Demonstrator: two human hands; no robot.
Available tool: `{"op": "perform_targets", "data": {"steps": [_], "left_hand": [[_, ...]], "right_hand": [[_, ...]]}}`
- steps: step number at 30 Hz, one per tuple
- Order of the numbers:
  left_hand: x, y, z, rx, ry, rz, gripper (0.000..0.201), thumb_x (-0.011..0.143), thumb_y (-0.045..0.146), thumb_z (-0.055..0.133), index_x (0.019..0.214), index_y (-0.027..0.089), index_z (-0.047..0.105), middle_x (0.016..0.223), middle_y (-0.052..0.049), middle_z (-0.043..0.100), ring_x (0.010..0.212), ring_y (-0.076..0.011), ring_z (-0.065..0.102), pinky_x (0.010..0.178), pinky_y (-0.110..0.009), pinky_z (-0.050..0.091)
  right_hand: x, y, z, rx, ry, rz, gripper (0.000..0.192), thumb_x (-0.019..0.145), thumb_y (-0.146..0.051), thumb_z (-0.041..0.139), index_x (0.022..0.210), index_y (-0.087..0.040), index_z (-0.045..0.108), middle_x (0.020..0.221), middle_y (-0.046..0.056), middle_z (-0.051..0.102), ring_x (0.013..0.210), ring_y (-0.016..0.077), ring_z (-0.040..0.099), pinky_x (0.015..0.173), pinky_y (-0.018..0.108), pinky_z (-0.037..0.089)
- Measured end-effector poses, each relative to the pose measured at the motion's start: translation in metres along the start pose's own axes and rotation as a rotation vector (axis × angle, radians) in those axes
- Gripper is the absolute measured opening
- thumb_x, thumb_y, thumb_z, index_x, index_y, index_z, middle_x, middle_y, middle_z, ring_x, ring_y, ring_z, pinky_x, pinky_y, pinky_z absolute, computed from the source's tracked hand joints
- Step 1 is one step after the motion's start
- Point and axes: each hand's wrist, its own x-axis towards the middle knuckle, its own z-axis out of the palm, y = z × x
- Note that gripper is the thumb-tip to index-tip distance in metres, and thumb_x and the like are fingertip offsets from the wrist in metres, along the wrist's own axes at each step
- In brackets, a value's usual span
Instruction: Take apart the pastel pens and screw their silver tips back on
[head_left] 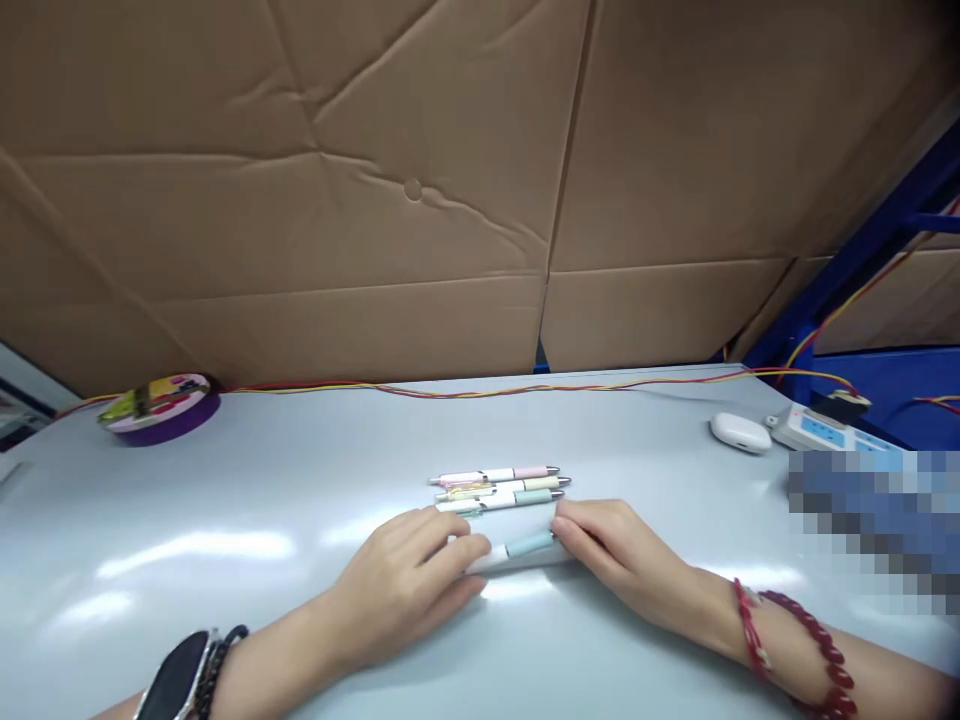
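A white pen with a light blue grip (529, 544) lies level between my two hands, low over the table or on it; I cannot tell which. Around its rear end the fingers of my left hand (420, 570) are closed, hiding that part. My right hand (611, 545) pinches the pen at its tip. Just beyond, three similar pens lie side by side, tips to the right: a pink-grip pen (495, 475) farthest away, a yellow-grip pen (510, 488) in the middle, and a green-grip pen (499, 501) nearest.
On the white table (300, 460), a round purple-sided box (169, 424) sits at the back left. At the right are a white earbud case (740, 433) and a power strip (821, 428). Red and yellow wires (450, 394) run along the back edge, before a cardboard wall (360, 230).
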Motion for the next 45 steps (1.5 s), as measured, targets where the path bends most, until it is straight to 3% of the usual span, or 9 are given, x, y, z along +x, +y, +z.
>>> {"op": "perform_targets", "data": {"steps": [5,9,14,17,20,28,34,42,45], "left_hand": [[-0.005,0.005,0.004,0.025,-0.05,0.026,0.017,0.094,0.03,0.042,0.09,0.019,0.054,0.063,0.0,0.055,0.052,-0.0144,0.051,0.048,-0.024,0.036],[-0.009,0.007,0.007,-0.076,-0.066,-0.022,0.015,0.095,0.026,0.039,0.093,0.018,0.052,0.062,0.001,0.055,0.051,-0.0135,0.052,0.048,-0.024,0.036],[-0.006,0.006,0.005,-0.15,-0.1,-0.086,0.018,0.096,0.025,0.035,0.095,0.019,0.052,0.068,0.001,0.061,0.055,-0.0131,0.056,0.051,-0.023,0.039],[-0.004,0.005,0.004,-0.157,-0.103,-0.101,0.02,0.096,0.027,0.034,0.093,0.019,0.052,0.067,0.001,0.061,0.055,-0.0129,0.056,0.051,-0.022,0.04],[-0.003,0.005,0.003,-0.176,-0.129,-0.119,0.02,0.096,0.029,0.035,0.092,0.02,0.053,0.068,0.001,0.061,0.056,-0.0126,0.057,0.053,-0.021,0.041],[0.003,0.002,0.0,-0.304,-0.178,-0.234,0.016,0.093,0.029,0.039,0.09,0.021,0.053,0.069,0.003,0.061,0.056,-0.0114,0.055,0.053,-0.02,0.04],[0.001,0.001,0.002,-0.341,-0.235,-0.268,0.011,0.092,0.027,0.043,0.09,0.022,0.052,0.073,0.003,0.061,0.059,-0.0117,0.054,0.056,-0.02,0.039],[0.0,0.0,0.002,-0.361,-0.269,-0.32,0.017,0.093,0.03,0.038,0.088,0.021,0.052,0.065,0.003,0.055,0.053,-0.0115,0.048,0.052,-0.02,0.036],[0.0,0.0,0.002,-0.382,-0.275,-0.319,0.015,0.092,0.03,0.04,0.089,0.021,0.052,0.067,0.004,0.056,0.055,-0.0113,0.048,0.053,-0.02,0.036]], "right_hand": [[-0.004,-0.001,0.001,-0.123,-0.005,-0.223,0.04,0.097,-0.037,0.025,0.069,-0.019,0.047,0.065,0.0,0.052,0.056,0.0118,0.043,0.054,0.023,0.035],[-0.004,-0.001,-0.001,-0.111,0.076,-0.284,0.039,0.097,-0.039,0.028,0.078,-0.018,0.054,0.068,0.002,0.057,0.06,0.0129,0.049,0.056,0.023,0.039],[-0.003,0.001,-0.003,-0.004,0.061,-0.213,0.02,0.093,-0.036,0.043,0.098,-0.019,0.052,0.083,0.004,0.059,0.069,0.014,0.051,0.062,0.024,0.041],[-0.001,0.0,-0.002,0.005,0.01,-0.103,0.03,0.093,-0.042,0.037,0.081,-0.018,0.051,0.069,0.0,0.053,0.057,0.012,0.043,0.055,0.023,0.036],[0.003,0.0,-0.001,-0.022,-0.085,-0.074,0.042,0.097,-0.036,0.026,0.061,-0.018,0.04,0.056,-0.003,0.041,0.052,0.0107,0.037,0.055,0.023,0.033],[0.016,0.004,-0.007,0.248,-0.088,-0.075,0.034,0.091,-0.047,0.04,0.074,-0.018,0.047,0.06,-0.004,0.041,0.053,0.01,0.035,0.049,0.022,0.029],[0.015,0.005,-0.002,0.198,-0.061,0.002,0.044,0.096,-0.041,0.028,0.058,-0.018,0.032,0.055,-0.004,0.033,0.051,0.0101,0.03,0.05,0.024,0.027],[0.012,0.004,-0.007,0.306,-0.047,0.023,0.02,0.089,-0.037,0.048,0.085,-0.018,0.053,0.064,-0.004,0.045,0.056,0.0102,0.039,0.05,0.021,0.031],[0.012,0.005,-0.005,0.285,-0.059,0.007,0.029,0.092,-0.038,0.041,0.073,-0.018,0.049,0.06,-0.004,0.043,0.054,0.01,0.037,0.05,0.022,0.03]]}}
